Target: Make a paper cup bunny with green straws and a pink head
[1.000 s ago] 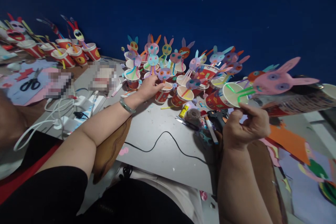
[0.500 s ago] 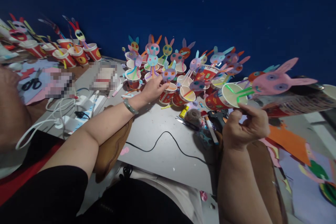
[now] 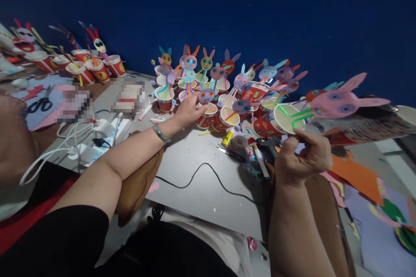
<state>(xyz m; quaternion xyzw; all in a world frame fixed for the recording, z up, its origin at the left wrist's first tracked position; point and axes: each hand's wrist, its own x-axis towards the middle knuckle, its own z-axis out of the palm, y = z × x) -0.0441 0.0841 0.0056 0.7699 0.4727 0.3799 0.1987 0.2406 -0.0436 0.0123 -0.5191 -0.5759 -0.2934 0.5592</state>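
My left hand (image 3: 189, 111), a bangle on its wrist, reaches into the group of decorated paper cups. Its thumb and forefinger pinch the edge of a purple paper rabbit head (image 3: 206, 95) with orange eyes, which leans over a red paper cup (image 3: 207, 120). At the right, my right hand (image 3: 303, 156) grips the rim of a tilted red paper cup (image 3: 267, 124) whose white mouth faces me. Green strips rise from that cup to a pink paper rabbit head (image 3: 338, 103). Between the hands stands another red cup (image 3: 228, 117) with a purple-blue head.
Behind stand several more rabbit cups (image 3: 189, 73). A yellow bottle (image 3: 227, 138), a marker (image 3: 261, 162) and a black cable (image 3: 205, 164) lie on the grey table. A power strip (image 3: 97, 147), scissors (image 3: 39, 104) and another person's arm (image 3: 14, 138) are left; stacked cups (image 3: 373, 130) and orange paper (image 3: 357, 177) right.
The purple rabbit head has tipped slightly left and down in my left hand's pinch. My right hand and its cup have barely moved.
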